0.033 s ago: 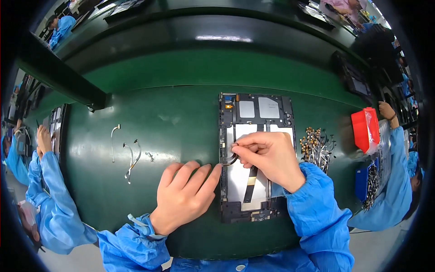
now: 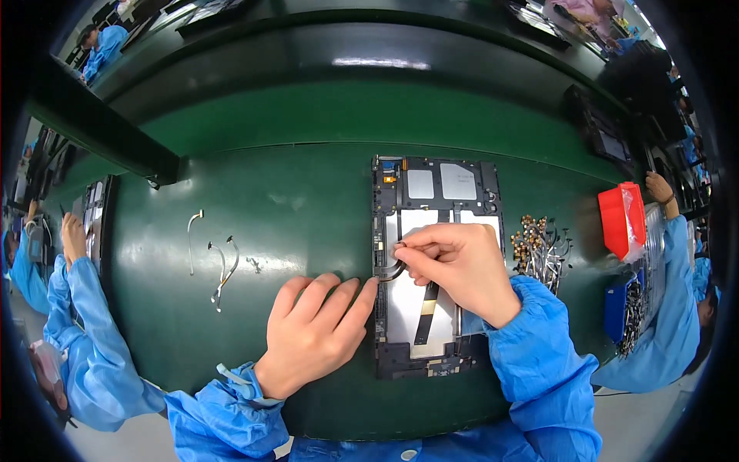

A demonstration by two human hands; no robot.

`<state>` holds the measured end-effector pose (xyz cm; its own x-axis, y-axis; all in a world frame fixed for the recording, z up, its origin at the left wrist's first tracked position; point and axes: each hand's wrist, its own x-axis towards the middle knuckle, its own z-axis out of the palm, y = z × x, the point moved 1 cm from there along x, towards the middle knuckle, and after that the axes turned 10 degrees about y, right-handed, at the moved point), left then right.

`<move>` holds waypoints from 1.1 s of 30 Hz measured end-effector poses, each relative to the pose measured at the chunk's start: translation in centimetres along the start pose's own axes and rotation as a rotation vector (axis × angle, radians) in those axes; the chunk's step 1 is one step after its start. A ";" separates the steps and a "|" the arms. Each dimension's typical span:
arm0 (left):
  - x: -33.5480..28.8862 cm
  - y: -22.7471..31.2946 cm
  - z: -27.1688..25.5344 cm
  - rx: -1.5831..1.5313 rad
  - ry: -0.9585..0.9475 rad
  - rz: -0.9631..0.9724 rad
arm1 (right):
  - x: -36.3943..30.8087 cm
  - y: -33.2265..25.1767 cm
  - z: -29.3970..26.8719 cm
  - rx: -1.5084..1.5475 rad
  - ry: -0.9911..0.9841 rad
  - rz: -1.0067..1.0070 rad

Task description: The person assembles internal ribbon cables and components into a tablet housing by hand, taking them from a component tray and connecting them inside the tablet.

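An opened tablet lies lengthwise in front of me, its silvery battery area and dark frame exposed. My right hand is over its middle, thumb and fingertips pinching a dark flat cable that curves toward the tablet's left edge. Part of that cable is hidden beneath the fingers. Beside the left edge rests my left hand, fingers spread and holding nothing, one fingertip at the edge near the cable's end. Lower on the battery lies a black ribbon strip with a gold-coloured patch.
Loose thin cables lie left on the green bench. Right of the tablet is a pile of cables with connectors. A red bin and a blue bin stand farther right. Co-workers in blue sleeves sit on both sides.
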<state>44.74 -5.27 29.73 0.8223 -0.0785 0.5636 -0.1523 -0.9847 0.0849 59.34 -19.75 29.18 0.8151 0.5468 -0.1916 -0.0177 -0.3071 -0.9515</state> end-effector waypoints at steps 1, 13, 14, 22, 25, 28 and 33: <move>0.0 0.0 0.2 -0.006 -0.006 -0.003 | 0.0 0.2 -0.1 0.014 0.016 -0.020; 0.7 -1.1 -0.3 0.077 -0.120 0.178 | 0.0 0.1 -0.1 0.011 -0.019 0.042; 0.3 -0.8 -0.3 0.081 -0.119 0.183 | 0.0 0.0 -0.2 0.015 -0.017 0.038; 0.8 2.2 1.5 -0.206 0.053 0.221 | 0.0 -0.5 -0.3 -0.024 -0.012 -0.030; 1.1 2.3 2.3 -0.165 -0.002 0.202 | 0.0 -0.3 -0.3 -0.001 -0.028 -0.021; 1.3 2.9 2.1 -0.128 -0.022 0.176 | 0.2 -0.1 -0.5 -0.145 0.082 -0.374; 1.3 3.2 2.1 -0.106 -0.004 0.180 | 0.4 0.2 -0.5 -0.228 0.157 -0.475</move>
<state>46.47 -8.84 29.02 0.7785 -0.2527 0.5745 -0.3539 -0.9327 0.0694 59.97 -19.97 29.04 0.7795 0.5493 0.3010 0.4851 -0.2255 -0.8449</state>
